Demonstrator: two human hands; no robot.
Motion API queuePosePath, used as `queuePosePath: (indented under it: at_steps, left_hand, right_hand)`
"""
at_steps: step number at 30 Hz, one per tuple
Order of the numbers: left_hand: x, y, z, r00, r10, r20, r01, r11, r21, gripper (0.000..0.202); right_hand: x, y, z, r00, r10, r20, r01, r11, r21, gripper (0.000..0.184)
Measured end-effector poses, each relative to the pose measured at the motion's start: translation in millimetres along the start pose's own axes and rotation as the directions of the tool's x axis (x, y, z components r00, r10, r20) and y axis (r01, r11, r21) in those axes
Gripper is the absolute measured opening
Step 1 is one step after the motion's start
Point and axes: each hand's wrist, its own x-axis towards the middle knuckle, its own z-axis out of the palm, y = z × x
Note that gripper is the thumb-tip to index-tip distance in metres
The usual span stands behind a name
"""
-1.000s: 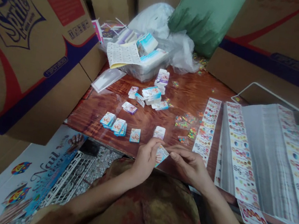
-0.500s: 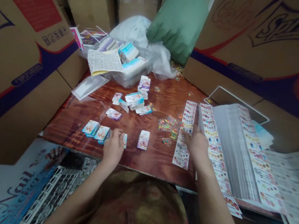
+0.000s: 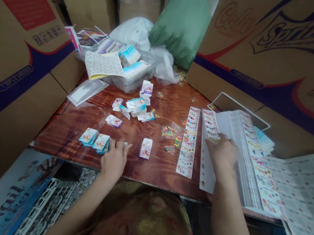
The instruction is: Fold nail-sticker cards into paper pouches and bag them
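Note:
My left hand (image 3: 114,159) is low over the table with its fingers apart, above a small blue-and-white box that they mostly cover. Just left of it lie stacked small boxes (image 3: 101,142) with a hand picture on them, and another such stack (image 3: 88,136). My right hand (image 3: 224,156) is closed at the edge of a long printed sticker sheet (image 3: 209,126), thumb on the left; its fingertips are partly hidden. A separate sticker strip (image 3: 188,142) lies flat to the left of that hand. Between the hands a purple-and-white box (image 3: 146,148) sits alone.
Small bags of coloured beads (image 3: 172,132) lie mid-table. Behind are loose little boxes (image 3: 137,107) and a heaped plastic tub (image 3: 134,84). A thick sheet stack (image 3: 249,164) is at right. Large cartons (image 3: 274,52) flank the table.
My right hand has moved right, off the flat strip and onto the sheet beside it. My left hand's fingers have spread near the small boxes. The view has shifted slightly.

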Motion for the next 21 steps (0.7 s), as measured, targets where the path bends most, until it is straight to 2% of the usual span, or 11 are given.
queuePosePath:
  at_steps: [3,6,8,10,12,14,16,18,20,21]
  left_hand:
    - [-4.1,-1.3,-3.0,0.998,0.007,-0.056,-0.007,1.000,0.000,0.046]
    - [-7.0,-5.1,-4.3,0.974,0.000,-0.228,-0.021,0.996,-0.091,0.042]
    - [-7.4,-5.6,-6.0,0.937,0.007,-0.350,-0.092,0.970,-0.225,0.037]
    - [-6.5,-0.7,-9.9,0.913,0.042,-0.407,-0.217,0.893,-0.395,0.032]
    - [-4.4,12.4,-16.3,0.924,0.106,-0.367,-0.314,0.756,-0.574,0.030]
    - [-1.2,33.9,-23.5,0.949,0.204,-0.241,-0.315,0.580,-0.752,0.032]
    - [3.0,60.9,-29.4,0.945,0.302,-0.127,-0.231,0.341,-0.911,0.032]
    - [8.0,87.1,-32.7,0.927,0.372,-0.050,-0.096,0.106,-0.990,0.029]
    - [13.1,106.5,-34.3,0.909,0.414,-0.048,-0.021,-0.070,-0.997,0.027]
    - [15.3,112.4,-35.1,0.916,0.399,-0.039,0.015,-0.130,-0.991,0.025]
  right_hand:
    - [1.9,0.0,-3.2,0.999,0.012,-0.052,-0.007,0.996,0.086,0.054]
    - [4.5,-1.7,-9.3,0.986,0.040,-0.160,-0.008,0.980,0.197,0.054]
    - [4.9,-5.1,-15.4,0.966,0.017,-0.257,0.056,0.960,0.276,0.053]
    - [1.9,-11.6,-22.8,0.930,-0.049,-0.364,0.179,0.926,0.332,0.052]
    - [-6.8,-22.0,-29.9,0.878,-0.127,-0.462,0.312,0.883,0.351,0.050]
    - [-21.7,-35.8,-35.2,0.820,-0.206,-0.535,0.435,0.830,0.348,0.049]
    - [-41.1,-50.8,-38.3,0.772,-0.274,-0.573,0.530,0.775,0.344,0.049]
    - [-61.1,-63.4,-40.5,0.751,-0.328,-0.573,0.587,0.729,0.352,0.050]
    - [-77.0,-71.2,-44.3,0.744,-0.361,-0.562,0.619,0.690,0.376,0.051]
    - [-82.2,-72.8,-47.3,0.745,-0.374,-0.552,0.630,0.667,0.398,0.052]
